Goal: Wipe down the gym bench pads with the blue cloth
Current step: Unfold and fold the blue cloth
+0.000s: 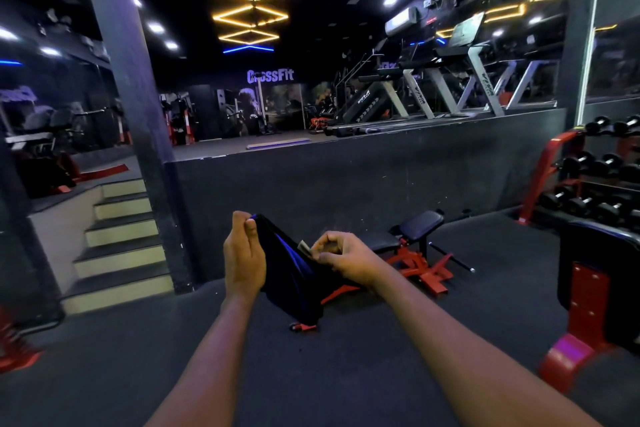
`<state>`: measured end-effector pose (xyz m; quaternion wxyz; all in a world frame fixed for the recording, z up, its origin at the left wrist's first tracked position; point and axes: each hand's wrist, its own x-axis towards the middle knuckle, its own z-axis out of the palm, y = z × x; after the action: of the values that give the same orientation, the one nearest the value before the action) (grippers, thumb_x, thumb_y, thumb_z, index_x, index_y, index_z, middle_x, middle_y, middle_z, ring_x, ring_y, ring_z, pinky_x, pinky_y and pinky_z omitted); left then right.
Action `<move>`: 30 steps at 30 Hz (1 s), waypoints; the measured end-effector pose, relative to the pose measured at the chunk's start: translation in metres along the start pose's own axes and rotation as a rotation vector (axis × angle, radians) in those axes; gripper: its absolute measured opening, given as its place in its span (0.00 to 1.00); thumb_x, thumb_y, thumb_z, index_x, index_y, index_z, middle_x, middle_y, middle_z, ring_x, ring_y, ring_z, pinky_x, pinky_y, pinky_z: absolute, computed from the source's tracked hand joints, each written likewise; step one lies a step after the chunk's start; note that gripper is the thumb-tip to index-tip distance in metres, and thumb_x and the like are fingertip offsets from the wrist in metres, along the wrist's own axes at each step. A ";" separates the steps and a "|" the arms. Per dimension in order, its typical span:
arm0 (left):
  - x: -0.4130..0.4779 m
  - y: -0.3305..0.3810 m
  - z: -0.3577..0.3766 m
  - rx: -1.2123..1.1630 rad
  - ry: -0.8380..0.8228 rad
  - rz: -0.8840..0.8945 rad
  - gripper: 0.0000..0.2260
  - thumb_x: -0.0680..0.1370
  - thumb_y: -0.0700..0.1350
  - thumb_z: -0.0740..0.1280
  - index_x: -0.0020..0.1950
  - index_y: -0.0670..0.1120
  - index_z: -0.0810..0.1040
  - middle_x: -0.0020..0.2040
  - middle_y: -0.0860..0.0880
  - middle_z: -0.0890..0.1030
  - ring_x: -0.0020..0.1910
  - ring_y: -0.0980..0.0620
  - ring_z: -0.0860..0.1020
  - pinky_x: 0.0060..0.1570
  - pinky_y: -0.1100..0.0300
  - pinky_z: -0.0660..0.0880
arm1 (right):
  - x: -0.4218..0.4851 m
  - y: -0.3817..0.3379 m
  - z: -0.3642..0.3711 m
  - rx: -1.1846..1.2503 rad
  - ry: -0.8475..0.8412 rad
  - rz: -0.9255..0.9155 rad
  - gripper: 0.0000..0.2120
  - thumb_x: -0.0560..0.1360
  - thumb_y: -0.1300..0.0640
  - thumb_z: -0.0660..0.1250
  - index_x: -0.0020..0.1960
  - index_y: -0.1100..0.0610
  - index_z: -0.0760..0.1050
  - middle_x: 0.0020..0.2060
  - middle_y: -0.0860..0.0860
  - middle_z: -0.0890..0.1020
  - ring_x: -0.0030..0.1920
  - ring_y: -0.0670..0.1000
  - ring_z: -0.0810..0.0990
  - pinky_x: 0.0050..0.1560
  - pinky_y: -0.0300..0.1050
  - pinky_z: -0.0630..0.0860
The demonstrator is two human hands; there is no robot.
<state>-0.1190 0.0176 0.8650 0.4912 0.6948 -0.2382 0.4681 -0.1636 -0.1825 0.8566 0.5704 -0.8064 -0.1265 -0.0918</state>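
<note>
I hold the dark blue cloth (292,274) stretched in the air in front of me. My left hand (240,253) pinches its upper left corner. My right hand (341,255) grips its right edge near a small pale tag. The cloth hangs down between my hands and hides part of the gym bench (412,243) behind it. That bench stands on the floor a few steps ahead, with a red frame and black pads, its rear pad (420,224) raised. A second padded bench (595,274) with a red frame stands close at my right.
A dumbbell rack (588,184) fills the right side. A raised dark platform wall (346,184) runs behind the bench, with treadmills (460,80) on top. Steps (121,239) and a pillar (149,114) are at left. Dark rubber floor (138,357) lies between me and the bench.
</note>
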 end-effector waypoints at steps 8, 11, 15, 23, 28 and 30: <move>-0.004 0.001 -0.002 -0.009 -0.024 -0.016 0.14 0.84 0.52 0.50 0.45 0.45 0.67 0.31 0.54 0.67 0.28 0.56 0.67 0.27 0.70 0.62 | 0.001 -0.006 -0.002 -0.008 0.062 0.027 0.09 0.76 0.63 0.70 0.44 0.54 0.71 0.30 0.49 0.79 0.29 0.45 0.77 0.29 0.42 0.72; -0.005 0.000 -0.001 0.010 -0.040 -0.014 0.15 0.85 0.52 0.50 0.45 0.44 0.66 0.31 0.52 0.68 0.27 0.56 0.66 0.26 0.68 0.62 | -0.001 -0.006 0.000 -0.076 0.015 -0.038 0.11 0.73 0.61 0.75 0.46 0.55 0.72 0.36 0.49 0.80 0.36 0.44 0.79 0.38 0.41 0.77; -0.005 0.001 0.002 0.071 -0.071 -0.068 0.12 0.85 0.47 0.52 0.45 0.44 0.65 0.31 0.51 0.69 0.28 0.53 0.67 0.26 0.66 0.63 | 0.000 -0.004 0.007 -0.372 0.265 -0.155 0.18 0.65 0.54 0.80 0.45 0.55 0.72 0.40 0.46 0.76 0.38 0.41 0.72 0.40 0.36 0.70; -0.007 0.003 0.001 0.059 -0.074 -0.068 0.11 0.85 0.46 0.52 0.44 0.43 0.66 0.30 0.52 0.68 0.27 0.54 0.66 0.26 0.67 0.62 | -0.002 -0.007 0.015 -0.164 0.068 0.080 0.17 0.74 0.48 0.74 0.57 0.54 0.76 0.51 0.50 0.82 0.51 0.47 0.80 0.54 0.41 0.78; -0.008 -0.003 -0.003 0.046 -0.103 -0.041 0.12 0.85 0.47 0.52 0.44 0.45 0.66 0.29 0.52 0.67 0.26 0.56 0.65 0.26 0.68 0.62 | -0.004 -0.002 0.009 -0.018 -0.064 0.079 0.08 0.75 0.55 0.73 0.51 0.57 0.78 0.42 0.51 0.83 0.41 0.46 0.80 0.42 0.43 0.77; -0.009 -0.004 -0.003 0.049 -0.117 -0.041 0.12 0.85 0.47 0.51 0.44 0.45 0.66 0.29 0.51 0.67 0.26 0.55 0.65 0.26 0.67 0.62 | -0.005 -0.001 0.009 -0.150 0.063 0.004 0.06 0.72 0.58 0.73 0.41 0.54 0.76 0.36 0.49 0.80 0.37 0.45 0.77 0.39 0.43 0.74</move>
<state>-0.1209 0.0203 0.8554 0.4689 0.7375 -0.2406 0.4222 -0.1684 -0.1739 0.8534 0.5124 -0.8437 -0.0998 -0.1254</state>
